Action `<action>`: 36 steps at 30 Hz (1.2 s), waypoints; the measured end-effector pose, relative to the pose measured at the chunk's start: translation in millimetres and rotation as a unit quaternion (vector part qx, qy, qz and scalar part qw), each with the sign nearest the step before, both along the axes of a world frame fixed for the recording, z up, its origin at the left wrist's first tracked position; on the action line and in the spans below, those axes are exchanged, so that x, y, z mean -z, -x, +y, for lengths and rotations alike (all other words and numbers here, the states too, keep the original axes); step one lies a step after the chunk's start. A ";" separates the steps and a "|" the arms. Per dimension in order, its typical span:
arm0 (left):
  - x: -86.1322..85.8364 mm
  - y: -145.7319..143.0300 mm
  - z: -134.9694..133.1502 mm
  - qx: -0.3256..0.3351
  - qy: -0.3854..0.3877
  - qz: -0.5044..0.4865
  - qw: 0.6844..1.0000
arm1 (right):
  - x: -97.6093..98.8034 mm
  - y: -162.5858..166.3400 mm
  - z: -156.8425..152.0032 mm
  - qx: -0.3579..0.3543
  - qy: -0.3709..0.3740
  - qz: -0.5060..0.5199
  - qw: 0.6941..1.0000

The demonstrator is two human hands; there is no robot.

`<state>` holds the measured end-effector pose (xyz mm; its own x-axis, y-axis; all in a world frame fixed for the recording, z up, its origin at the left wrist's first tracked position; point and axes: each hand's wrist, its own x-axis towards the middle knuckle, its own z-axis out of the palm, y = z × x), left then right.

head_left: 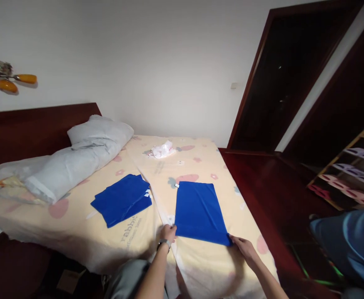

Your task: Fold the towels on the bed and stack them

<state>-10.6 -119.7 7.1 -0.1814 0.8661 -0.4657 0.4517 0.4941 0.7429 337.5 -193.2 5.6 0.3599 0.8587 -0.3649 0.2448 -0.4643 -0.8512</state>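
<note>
A blue cloth (199,211) lies spread out on the bed, roughly rectangular, with a small white tag at its far left corner. My left hand (168,233), with a watch on the wrist, pinches the cloth's near left corner. At the near right corner, the fingers of my right hand (244,248) are closed on the edge. To the left rests a loose pile of similar blue cloths (122,199), overlapping unevenly, white tags showing on its right side.
The bed (206,158) has a patterned cream cover. A grey bundled quilt (79,158) lies by the dark headboard (38,124). Farther back is a crumpled white plastic bag (162,150). A shoe rack (346,166) and blue fabric (353,245) are at right.
</note>
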 end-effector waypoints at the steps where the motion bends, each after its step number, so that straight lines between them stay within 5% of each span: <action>1: 1.4 -0.5 1.4 -0.009 0.003 -0.008 1.000 | -1.6 1.7 0.2 0.000 0.008 0.006 1.000; 13: -9.3 6.9 -11.3 -0.037 -0.039 -0.043 0.998 | 1.8 11.2 5.5 -0.012 0.029 -0.017 0.999; 20: -14.3 15.7 -39.4 0.122 -0.018 0.067 0.990 | 11.6 10.4 -31.6 -0.032 0.000 -0.124 0.992; 26: -22.4 32.8 -56.1 0.213 -0.092 0.163 0.959 | 19.6 16.2 -65.0 -0.115 -0.149 -0.381 0.905; 30: -24.3 43.6 -60.2 0.319 -0.147 0.224 0.909 | 21.0 7.6 -65.8 -0.216 -0.208 -0.319 0.899; 36: -22.3 33.9 -46.7 0.229 -0.149 0.186 0.944 | 17.8 6.2 -42.2 -0.164 -0.130 -0.125 0.970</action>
<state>-44.5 -166.3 29.4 0.1403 0.9759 -0.1671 0.8236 -0.0213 0.5668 331.2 -235.4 -12.2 0.1008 0.9932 -0.0575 0.5562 -0.1042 -0.8245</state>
